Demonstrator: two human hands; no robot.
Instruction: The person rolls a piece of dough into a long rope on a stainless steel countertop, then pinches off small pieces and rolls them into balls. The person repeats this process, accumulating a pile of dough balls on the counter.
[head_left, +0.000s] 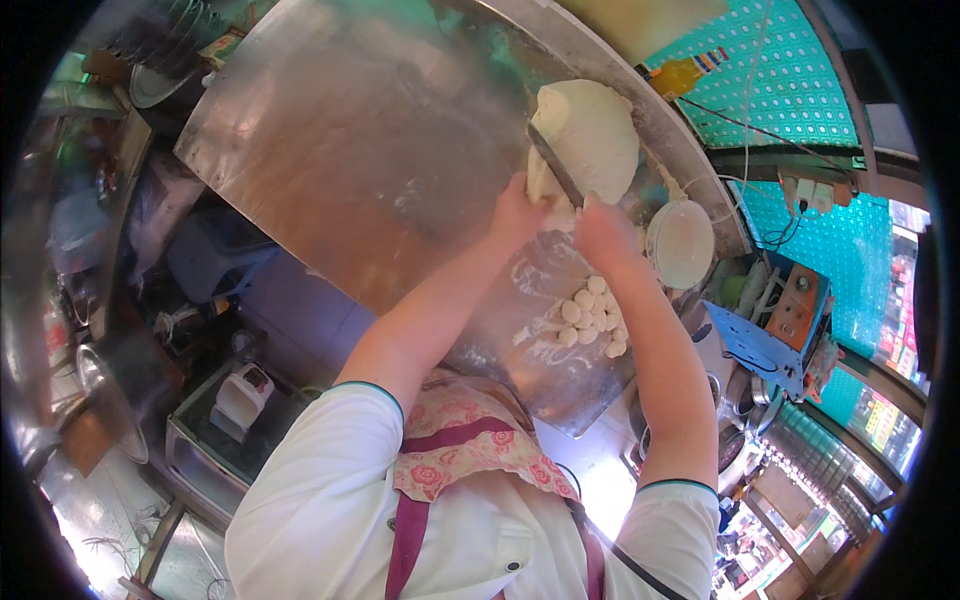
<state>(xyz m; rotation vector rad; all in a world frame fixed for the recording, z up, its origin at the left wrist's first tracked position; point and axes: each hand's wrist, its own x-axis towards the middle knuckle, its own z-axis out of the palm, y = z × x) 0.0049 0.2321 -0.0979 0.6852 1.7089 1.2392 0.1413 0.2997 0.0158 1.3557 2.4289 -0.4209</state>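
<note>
A large mound of pale dough (596, 131) lies near the far right edge of a metal worktop (337, 172). My right hand (606, 231) grips the handle end of a knife (556, 166), whose blade lies across the near left side of the mound. Against the dough's lower edge, my left hand (519, 210) holds a part of it, left of the knife. Below my hands, a cluster of small dough balls (589, 319) sits on the floured metal, beside my right forearm.
A round white container (680, 244) stands right of my right hand. An orange-yellow bottle (679, 75) is beyond the worktop's raised rim. A blue metal box (780, 330) and stacked pans stand at the right. A plastic stool (217, 255) is below the worktop's left edge.
</note>
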